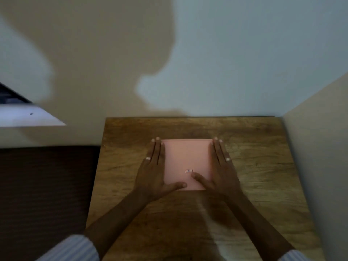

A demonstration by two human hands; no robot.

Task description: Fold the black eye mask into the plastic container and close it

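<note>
Head view: pink plastic container [185, 162] lengthwise away

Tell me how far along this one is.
Looks nearly done: the pink container lies lid-down shut on the wooden table, no eye mask visible. In hand: left hand and right hand flank it, thumbs pressing the lid. Left: confirming it's latched, then letting go.

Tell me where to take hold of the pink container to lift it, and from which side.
Grip the pink container by its two long side edges, coming from left and right. It lies flat and closed on the wooden table, and the left hand and right hand already flank those edges.
</note>
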